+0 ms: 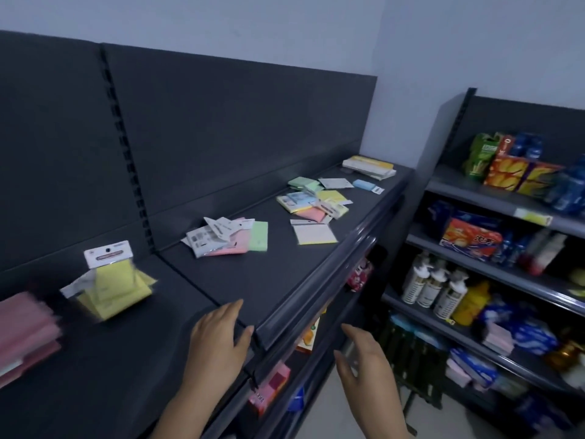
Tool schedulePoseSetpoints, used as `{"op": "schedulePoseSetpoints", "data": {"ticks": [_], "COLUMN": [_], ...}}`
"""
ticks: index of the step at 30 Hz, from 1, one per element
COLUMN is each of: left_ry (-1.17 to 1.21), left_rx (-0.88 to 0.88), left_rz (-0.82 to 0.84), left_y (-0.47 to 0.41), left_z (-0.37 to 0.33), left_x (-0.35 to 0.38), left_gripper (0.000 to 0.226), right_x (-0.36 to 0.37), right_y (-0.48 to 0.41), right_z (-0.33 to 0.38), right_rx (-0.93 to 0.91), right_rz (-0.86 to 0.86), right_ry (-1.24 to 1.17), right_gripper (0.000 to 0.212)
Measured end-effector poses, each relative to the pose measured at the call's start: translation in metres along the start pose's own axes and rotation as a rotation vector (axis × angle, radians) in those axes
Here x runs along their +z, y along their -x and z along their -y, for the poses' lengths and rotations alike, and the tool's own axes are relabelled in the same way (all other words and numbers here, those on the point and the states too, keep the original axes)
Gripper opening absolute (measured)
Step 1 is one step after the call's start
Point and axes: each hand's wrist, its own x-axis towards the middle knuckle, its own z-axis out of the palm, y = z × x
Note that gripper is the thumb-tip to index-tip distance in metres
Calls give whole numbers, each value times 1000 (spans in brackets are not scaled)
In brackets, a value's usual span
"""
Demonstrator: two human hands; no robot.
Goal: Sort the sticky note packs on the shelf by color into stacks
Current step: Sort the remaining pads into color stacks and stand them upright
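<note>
on the shelf (285,274), pastel sticky note packs (311,201); left hand (218,340), right hand (364,365) spread, empty

left hand (220,335): fingers spread, flat | right hand (364,359): fingers loosely curled, empty

- bare left hand (218,342): slim fingers, thumb in view, nails too blurred to tell
- bare right hand (364,367): same build, edges slightly motion-blurred
- left forearm (186,407) and right forearm (389,416): bare to the bottom frame edge, wrists bare

Shop: stocked retail shelving (493,198), bottles (433,289).
</note>
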Motion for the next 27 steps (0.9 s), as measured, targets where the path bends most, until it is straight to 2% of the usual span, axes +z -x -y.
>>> {"op": "schedulePoseSetpoints", "data": {"ticks": [7,16,23,27], "left_ry": [-23,16,187,411], "left_rx": [3,43,-81,-230], "left_rz": [-33,-11,-72,-138], "left_y": [-113,-213,-296,-353], "left_z": [-21,-54,-85,-104], "left_x": [20,50,90,111], "left_gripper": [51,47,40,32], "right_x": [-3,-9,-24,-37], "right_y": [-115,-217,-323,-393], "right_z": [-2,-33,-75,-96], "right_rx": [-62,-75,-153,-225], "right_rz": [3,-46,-46,2], "right_ry": [14,-17,-82,-121], "right_gripper": [45,42,39,39]}}
